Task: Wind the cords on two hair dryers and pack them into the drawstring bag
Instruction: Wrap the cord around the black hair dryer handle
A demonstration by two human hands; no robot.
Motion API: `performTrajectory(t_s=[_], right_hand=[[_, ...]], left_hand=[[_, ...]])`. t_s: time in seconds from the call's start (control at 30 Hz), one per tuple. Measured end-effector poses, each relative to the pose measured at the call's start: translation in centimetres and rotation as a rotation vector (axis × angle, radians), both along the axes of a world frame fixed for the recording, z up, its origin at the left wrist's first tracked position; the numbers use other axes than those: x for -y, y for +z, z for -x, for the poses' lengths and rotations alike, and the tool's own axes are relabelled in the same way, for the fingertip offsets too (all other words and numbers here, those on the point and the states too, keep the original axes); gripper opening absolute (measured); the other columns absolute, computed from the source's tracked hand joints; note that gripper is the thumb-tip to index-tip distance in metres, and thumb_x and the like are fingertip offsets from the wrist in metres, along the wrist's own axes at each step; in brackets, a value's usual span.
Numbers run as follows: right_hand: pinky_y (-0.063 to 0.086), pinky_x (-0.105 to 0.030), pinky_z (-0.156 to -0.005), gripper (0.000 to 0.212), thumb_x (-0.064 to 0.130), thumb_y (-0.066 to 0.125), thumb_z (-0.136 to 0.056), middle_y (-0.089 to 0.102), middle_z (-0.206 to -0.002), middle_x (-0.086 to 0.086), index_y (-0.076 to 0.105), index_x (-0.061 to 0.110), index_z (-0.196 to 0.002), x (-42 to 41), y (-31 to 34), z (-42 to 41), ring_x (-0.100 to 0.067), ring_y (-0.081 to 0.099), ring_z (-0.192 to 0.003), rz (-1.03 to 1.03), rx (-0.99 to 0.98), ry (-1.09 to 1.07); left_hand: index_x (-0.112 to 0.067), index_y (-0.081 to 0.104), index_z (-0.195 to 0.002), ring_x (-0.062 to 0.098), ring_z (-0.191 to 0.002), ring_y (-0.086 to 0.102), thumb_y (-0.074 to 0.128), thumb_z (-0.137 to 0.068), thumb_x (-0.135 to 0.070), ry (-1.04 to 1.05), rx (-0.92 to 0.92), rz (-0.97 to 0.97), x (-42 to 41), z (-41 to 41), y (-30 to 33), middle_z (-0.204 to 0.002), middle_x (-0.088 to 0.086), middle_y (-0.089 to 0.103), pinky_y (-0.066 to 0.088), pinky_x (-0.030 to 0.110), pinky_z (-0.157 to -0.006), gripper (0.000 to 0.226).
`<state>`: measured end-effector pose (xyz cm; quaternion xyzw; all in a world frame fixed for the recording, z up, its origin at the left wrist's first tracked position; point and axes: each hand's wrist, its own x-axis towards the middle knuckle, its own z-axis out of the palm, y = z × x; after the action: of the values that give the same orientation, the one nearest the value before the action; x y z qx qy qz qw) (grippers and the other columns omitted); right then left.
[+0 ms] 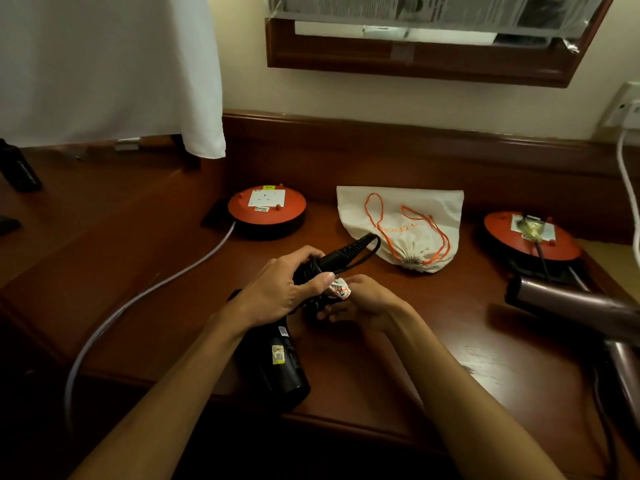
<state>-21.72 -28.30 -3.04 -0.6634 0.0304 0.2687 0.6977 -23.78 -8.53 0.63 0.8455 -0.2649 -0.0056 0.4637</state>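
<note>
A black hair dryer (277, 362) lies on the wooden desk (381, 358), barrel toward me. My left hand (280, 289) grips its handle, whose ribbed cord sleeve (349, 249) sticks out toward the bag. My right hand (363, 303) is closed on the black cord beside a white warning tag (340, 288). The cream drawstring bag (405, 226) with orange strings lies flat behind my hands, its mouth cinched. A second, mauve hair dryer (575, 303) lies at the right edge, its cord running to a reel.
Two red extension reels sit at the back: one on the left (266, 209) with a pale cable (145, 292) trailing off the desk, one on the right (530, 237) with a plug in it. A white cloth (110, 64) hangs at upper left. A wall socket (627, 105) is at far right.
</note>
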Motion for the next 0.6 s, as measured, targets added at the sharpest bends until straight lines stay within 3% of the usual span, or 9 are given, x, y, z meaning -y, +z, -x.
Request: performTrajectory(t_s=[0.07, 0.17, 0.27, 0.4, 0.6], right_hand=[[0.058, -0.032, -0.068, 0.026, 0.0, 0.04, -0.103, 0.072, -0.092, -0.019, 0.064, -0.007, -0.108, -0.3, -0.4, 0.2, -0.027, 0.071, -0.072, -0.203, -0.1, -0.035], [0.061, -0.032, -0.078, 0.024, -0.003, 0.048, -0.097, 0.066, -0.112, -0.025, 0.062, -0.01, -0.116, -0.5, -1.3, 0.5, -0.033, 0.069, -0.094, -0.518, -0.218, -0.151], [0.062, -0.032, -0.079, 0.032, -0.006, 0.057, -0.085, 0.068, -0.111, -0.026, 0.063, -0.007, -0.116, -0.6, -1.5, 0.9, -0.034, 0.069, -0.096, -0.646, -0.186, -0.249], [0.063, -0.036, -0.068, 0.033, -0.013, 0.053, -0.091, 0.067, -0.112, -0.032, 0.054, -0.006, -0.123, -0.2, -0.4, 0.4, -0.039, 0.071, -0.091, -0.611, 0.015, -0.418], [0.06, -0.037, -0.066, 0.027, -0.013, 0.062, -0.088, 0.072, -0.1, -0.023, 0.051, 0.008, -0.101, 0.7, 1.6, 0.2, -0.033, 0.074, -0.081, -0.383, 0.229, -0.497]], left_hand=[[-0.025, 0.063, -0.119, 0.009, -0.076, 0.067, 0.064, -0.098, -0.046, 0.003, 0.001, 0.004, -0.1, -0.1, -0.1, -0.091, -0.001, 0.071, 0.052, 0.027, -0.066, 0.03], [-0.028, 0.064, -0.117, 0.016, -0.075, 0.07, 0.066, -0.096, -0.047, 0.013, -0.042, 0.036, -0.1, -0.7, 0.1, -0.09, 0.002, 0.072, 0.055, 0.036, -0.065, 0.029], [-0.027, 0.066, -0.117, 0.021, -0.068, 0.07, 0.068, -0.091, -0.05, 0.031, -0.191, 0.149, -0.5, -2.0, 0.4, -0.082, 0.003, 0.072, 0.056, 0.041, -0.063, 0.035], [-0.027, 0.067, -0.111, 0.025, -0.065, 0.069, 0.071, -0.094, -0.047, 0.04, -0.225, 0.156, 0.1, -3.0, 0.1, -0.083, 0.005, 0.075, 0.057, 0.043, -0.063, 0.027], [-0.03, 0.067, -0.099, 0.026, -0.058, 0.069, 0.066, -0.097, -0.044, 0.156, -0.16, 0.148, 0.7, -3.8, -0.2, -0.075, 0.008, 0.071, 0.058, 0.044, -0.058, 0.015]])
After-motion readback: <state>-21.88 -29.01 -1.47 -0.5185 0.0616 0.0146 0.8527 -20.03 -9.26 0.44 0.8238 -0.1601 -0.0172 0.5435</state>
